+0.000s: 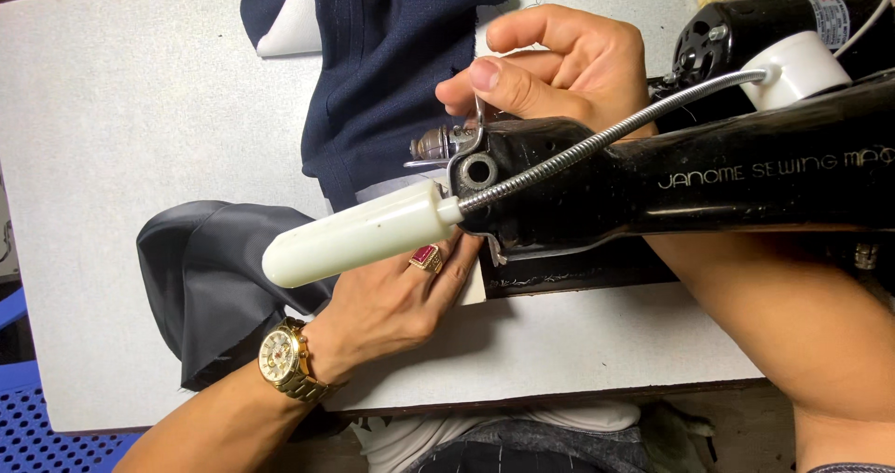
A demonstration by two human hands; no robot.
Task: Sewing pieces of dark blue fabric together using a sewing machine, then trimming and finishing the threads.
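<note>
While the left hand (392, 301) lies flat and open on the bench (112, 137), navy cloth (382, 72) stretches beyond toward the right hand (559, 63), pinching a lever (478, 119).

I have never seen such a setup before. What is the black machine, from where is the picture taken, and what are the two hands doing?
There is one picture, taken by a camera worn on the person's head, looking down at the work.

The long black body is a sewing machine, seen from above. The white tube on a bendable metal neck looks like its small work lamp.

The machine stands on a pale grey table. On the table lie a dark blue cloth and, nearer to the person, a dark grey shiny cloth.

The left hand, with a gold watch and a ring with a red stone, rests flat beside the machine's needle end. The right hand reaches over the machine; its thumb and fingers pinch a small metal lever at the machine's end.
</note>
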